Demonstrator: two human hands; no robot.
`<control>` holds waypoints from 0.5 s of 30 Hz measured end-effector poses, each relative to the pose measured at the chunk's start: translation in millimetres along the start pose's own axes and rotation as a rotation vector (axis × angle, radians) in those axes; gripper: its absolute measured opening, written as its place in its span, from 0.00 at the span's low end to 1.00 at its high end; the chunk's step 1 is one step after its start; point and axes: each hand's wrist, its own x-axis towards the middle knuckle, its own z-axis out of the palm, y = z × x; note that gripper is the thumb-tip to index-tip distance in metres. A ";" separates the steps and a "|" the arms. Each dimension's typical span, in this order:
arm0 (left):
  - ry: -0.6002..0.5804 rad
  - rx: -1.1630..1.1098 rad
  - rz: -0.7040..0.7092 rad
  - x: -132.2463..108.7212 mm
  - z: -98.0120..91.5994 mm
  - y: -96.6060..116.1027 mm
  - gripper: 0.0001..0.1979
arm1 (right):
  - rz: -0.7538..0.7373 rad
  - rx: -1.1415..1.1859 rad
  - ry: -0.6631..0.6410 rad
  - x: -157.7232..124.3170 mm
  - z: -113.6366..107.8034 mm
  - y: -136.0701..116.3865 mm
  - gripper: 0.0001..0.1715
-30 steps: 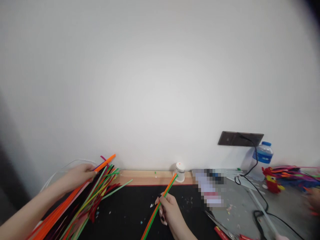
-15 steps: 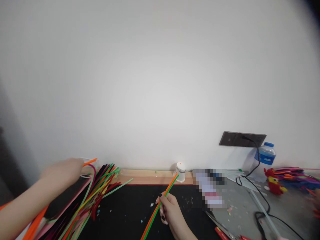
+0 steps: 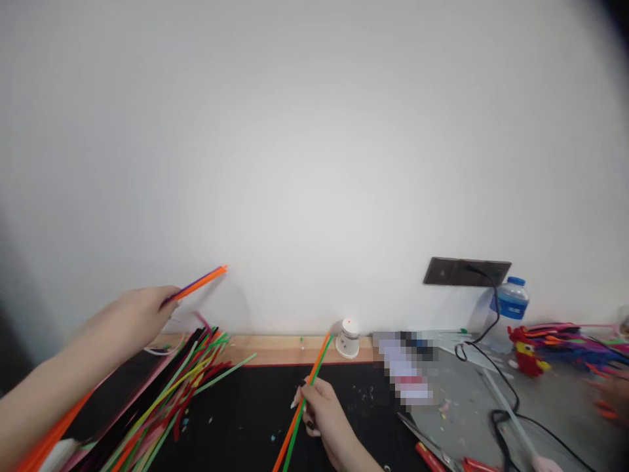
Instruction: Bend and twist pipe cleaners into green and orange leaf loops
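My left hand (image 3: pixel 145 311) is raised at the left, closed on a bunch of orange and purple pipe cleaners (image 3: pixel 202 280) that point up and right before the wall. Over the black mat (image 3: pixel 236 419), my right hand (image 3: pixel 324 413) pinches orange and green pipe cleaners (image 3: pixel 318 360), held slanting with their tops near the white cup (image 3: pixel 348 339). Below my left hand spreads a loose pile of pipe cleaners (image 3: pixel 171 396) in red, green, yellow and other colours. More orange pipe cleaners (image 3: pixel 54 432) show under my left forearm.
Red-handled pliers (image 3: pixel 432 455) and a pixelated item (image 3: pixel 407 370) lie right of the mat. A black cable (image 3: pixel 511 387) runs from the wall socket (image 3: pixel 466 271). A water bottle (image 3: pixel 511 298), a red and yellow toy (image 3: pixel 525 351) and another person's blurred hand (image 3: pixel 616 396) are farther right.
My left hand has lifted from the left side of the table, bringing up the orange and purple pipe cleaners. My right hand keeps its pinch; the view has shifted slightly.
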 end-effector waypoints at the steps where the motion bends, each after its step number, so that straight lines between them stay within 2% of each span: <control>1: -0.068 -0.133 0.020 -1.8 5.0 6.0 0.10 | -0.002 0.002 -0.028 -0.4 5.7 -2.3 0.17; 4: -0.191 -0.328 0.024 -16.1 29.7 23.9 0.11 | 0.004 0.046 -0.124 -1.0 20.6 -7.2 0.16; 7: -0.339 -0.507 0.036 -42.4 66.3 45.1 0.15 | 0.017 0.099 -0.161 -1.0 23.3 -11.0 0.14; 8: -0.392 -0.588 0.017 -52.0 79.9 52.4 0.15 | 0.015 0.101 -0.156 -1.3 21.0 -12.8 0.13; 10: -0.592 -1.009 -0.108 -69.5 106.8 66.2 0.13 | 0.008 0.086 -0.142 -2.7 12.8 -17.3 0.13; 15: -0.763 -1.154 -0.169 -96.0 160.0 92.8 0.18 | 0.057 0.055 -0.143 -8.2 -10.7 -25.1 0.11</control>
